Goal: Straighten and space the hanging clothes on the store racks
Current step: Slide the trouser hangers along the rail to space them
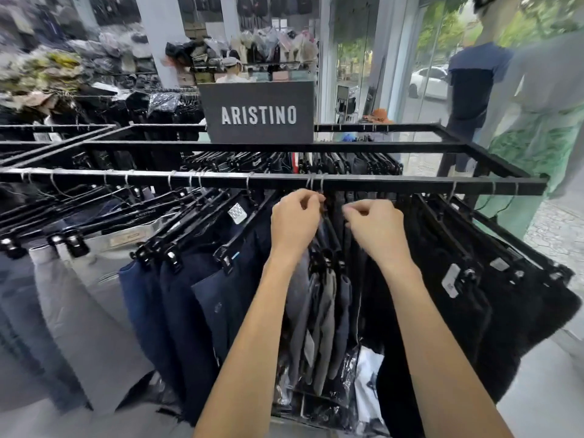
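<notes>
Past the navy trousers (189, 295), your left hand (295, 222) reaches up and curls its fingers round a black hanger (323, 206) just under the rail (252, 181), grey trousers (322, 311) hang between your forearms, and your right hand (373, 229) is curled alongside, though what it holds is hidden.

Bright, soft daylight from the glass shopfront (354, 58) to my right; outdoors washed pale. Indoors even, shadows soft. Faint glints on the rack rail (379, 184) and the metal hooks of the hangers (145, 214). Black trousers (442, 311) swallow detail. Wide-angle bend at edges. Mannequin (534, 90) far right and bagged stock (47, 64) top left smeared; ARISTINO sign (259, 114) crisp.
</notes>
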